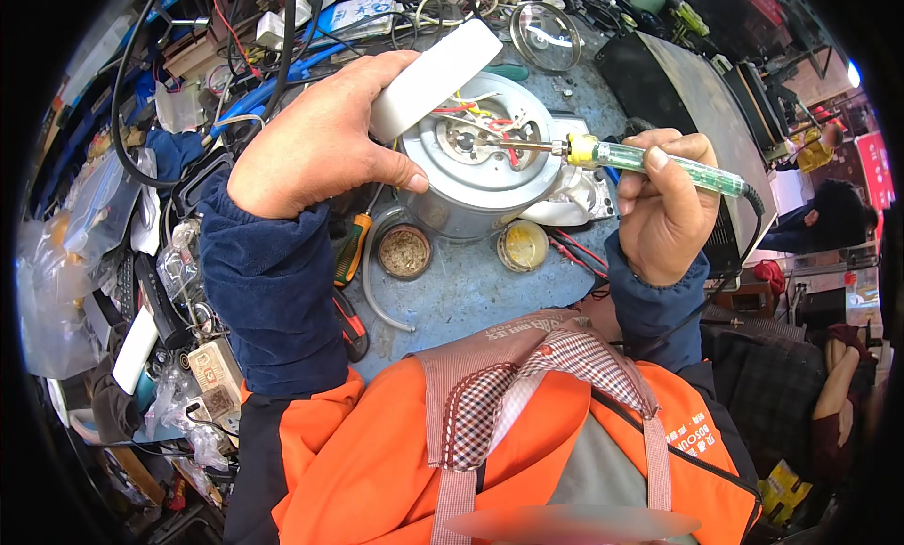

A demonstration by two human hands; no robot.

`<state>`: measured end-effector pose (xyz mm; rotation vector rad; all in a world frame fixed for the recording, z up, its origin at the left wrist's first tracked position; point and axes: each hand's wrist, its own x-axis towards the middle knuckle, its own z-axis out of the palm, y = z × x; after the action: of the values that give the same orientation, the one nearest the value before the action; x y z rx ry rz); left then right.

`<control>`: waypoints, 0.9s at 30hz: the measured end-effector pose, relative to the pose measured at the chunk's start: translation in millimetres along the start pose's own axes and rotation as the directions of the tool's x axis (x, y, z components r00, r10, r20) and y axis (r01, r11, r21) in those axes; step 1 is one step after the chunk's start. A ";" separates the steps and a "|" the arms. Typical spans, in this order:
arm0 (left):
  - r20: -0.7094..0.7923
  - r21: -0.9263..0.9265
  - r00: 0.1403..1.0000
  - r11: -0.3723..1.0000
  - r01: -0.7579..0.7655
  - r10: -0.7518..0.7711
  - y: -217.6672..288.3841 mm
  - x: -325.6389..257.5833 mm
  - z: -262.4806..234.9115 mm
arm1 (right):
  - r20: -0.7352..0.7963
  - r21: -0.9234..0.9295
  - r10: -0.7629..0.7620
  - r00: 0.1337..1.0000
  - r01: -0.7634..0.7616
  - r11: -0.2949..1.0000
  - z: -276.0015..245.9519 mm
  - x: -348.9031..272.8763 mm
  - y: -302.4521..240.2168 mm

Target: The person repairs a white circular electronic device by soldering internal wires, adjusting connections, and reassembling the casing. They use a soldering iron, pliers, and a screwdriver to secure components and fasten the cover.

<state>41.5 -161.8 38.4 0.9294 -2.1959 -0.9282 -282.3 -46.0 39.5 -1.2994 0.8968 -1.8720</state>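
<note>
Left hand gripped white handle; right hand clutched soldering iron in upturned appliance base mid-worktop; a slip could have scorched wires.

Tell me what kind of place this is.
Probably a small appliance repair stall. The right hand holds a soldering iron to the wired underside of an upturned appliance, the left hand steadies its white handle, and tangled cables crowd the workbench.

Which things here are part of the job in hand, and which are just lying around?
In use:
left hand
white handle
round appliance base
right hand
soldering iron

Lying about:
orange-handled screwdriver
two small round tins
glass lid
</note>
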 end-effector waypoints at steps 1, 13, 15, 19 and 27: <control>-0.003 -0.002 1.000 1.000 -0.002 0.002 -0.3 -0.1 0.1 | -0.009 0.004 0.009 1.000 -0.009 1.000 0.5 0.1 0.6; -0.147 0.094 0.954 0.964 -0.250 0.262 21.5 -3.5 -2.0 | -0.030 0.085 -0.110 0.993 0.113 0.990 -14.6 -3.4 -5.0; -0.220 0.188 0.913 0.934 -0.305 0.343 38.2 0.3 1.6 | -0.079 0.105 -0.111 0.991 0.119 0.987 -15.3 -3.0 -4.4; -0.294 0.351 0.826 0.858 -0.376 0.482 51.5 10.9 20.9 | -0.113 0.141 -0.102 0.988 0.118 0.983 -19.2 -4.5 -3.0; -0.224 0.640 0.837 0.724 -0.259 0.498 55.1 17.9 37.4 | -0.129 0.204 -0.072 0.989 0.098 0.974 -34.4 -5.7 -1.5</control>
<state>-16.3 -133.3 62.9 0.7643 -2.2151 0.1657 -313.7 -35.1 28.9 -1.1213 0.6900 -2.0698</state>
